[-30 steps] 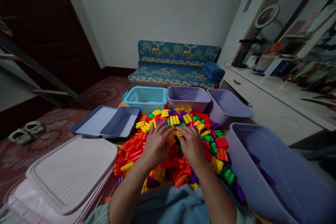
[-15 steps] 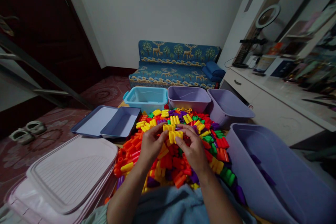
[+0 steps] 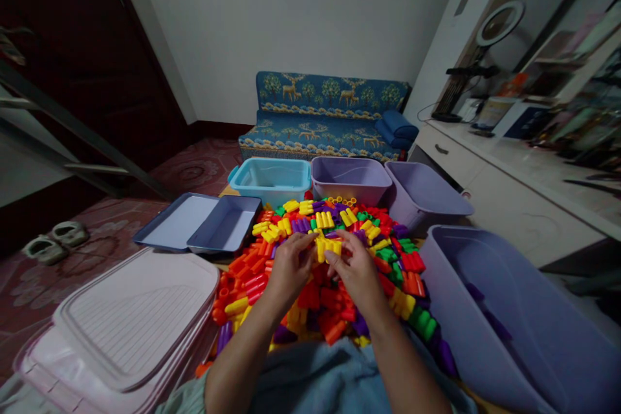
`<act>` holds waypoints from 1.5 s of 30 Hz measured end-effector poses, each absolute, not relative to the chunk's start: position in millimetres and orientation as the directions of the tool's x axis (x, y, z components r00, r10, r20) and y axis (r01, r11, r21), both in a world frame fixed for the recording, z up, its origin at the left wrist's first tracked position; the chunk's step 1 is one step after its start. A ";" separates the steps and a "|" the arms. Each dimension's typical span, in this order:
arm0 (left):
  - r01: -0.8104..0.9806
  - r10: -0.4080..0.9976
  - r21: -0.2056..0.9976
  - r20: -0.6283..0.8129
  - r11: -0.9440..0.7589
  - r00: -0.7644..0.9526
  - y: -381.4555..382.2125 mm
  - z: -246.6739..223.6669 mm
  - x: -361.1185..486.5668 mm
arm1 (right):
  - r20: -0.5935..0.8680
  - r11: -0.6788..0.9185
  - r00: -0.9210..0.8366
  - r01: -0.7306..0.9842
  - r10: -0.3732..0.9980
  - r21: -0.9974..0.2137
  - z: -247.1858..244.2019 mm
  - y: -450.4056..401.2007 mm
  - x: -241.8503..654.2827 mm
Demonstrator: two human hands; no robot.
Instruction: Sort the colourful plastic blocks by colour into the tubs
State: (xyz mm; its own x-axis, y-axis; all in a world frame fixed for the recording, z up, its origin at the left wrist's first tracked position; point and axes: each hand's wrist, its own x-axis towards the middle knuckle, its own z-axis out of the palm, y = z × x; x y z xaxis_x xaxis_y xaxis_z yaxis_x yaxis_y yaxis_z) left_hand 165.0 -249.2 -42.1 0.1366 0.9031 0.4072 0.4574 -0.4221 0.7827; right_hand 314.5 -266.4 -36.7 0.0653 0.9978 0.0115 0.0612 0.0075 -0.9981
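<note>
- Above the multicoloured block pile (image 3: 310, 297), pinching yellow blocks (image 3: 328, 250) between left hand (image 3: 290, 265) and right hand (image 3: 358, 268)
- With fingers (image 3: 305, 241) of these 2 hands nearly closed

The yellow blocks (image 3: 328, 250) between the left hand (image 3: 291, 264) and the right hand (image 3: 354, 264) had been tipped, so more of their sides was seen, and less of their round holes than before.

Smooth, glossy plastic is shown by the tubular pieces (image 3: 310, 297), centre; matt plastic by the lilac bin (image 3: 466, 317), lower right; ridged plastic by the lid (image 3: 140, 317), lower left. Cloth is seen on the sofa (image 3: 334, 126), upper centre; dull metal on the ladder (image 3: 97, 169), left.
</note>
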 end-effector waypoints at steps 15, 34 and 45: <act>0.485 0.899 0.757 0.371 -0.439 0.234 -247.0 -52.2 165.8 | -0.125 0.029 0.322 -0.434 0.938 -0.900 18.4 -212.3 384.6; 0.741 0.795 0.469 0.590 -0.481 0.143 -230.4 -46.9 150.7 | 0.329 0.195 0.175 0.524 0.928 -0.829 -33.9 -229.3 349.9; 0.692 0.817 0.494 0.519 -0.526 0.251 -227.9 -51.0 149.0 | 0.150 0.220 -0.184 0.936 0.971 -0.277 -11.4 -260.1 324.8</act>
State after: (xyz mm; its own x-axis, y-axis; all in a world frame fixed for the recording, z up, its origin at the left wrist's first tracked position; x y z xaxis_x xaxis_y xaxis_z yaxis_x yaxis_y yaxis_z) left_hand 149.0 -227.9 -51.0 0.2509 0.8173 0.5186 0.6925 -0.5259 0.4938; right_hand 324.8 -260.1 -11.4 -0.1838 0.9714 0.1502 0.9355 0.2197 -0.2766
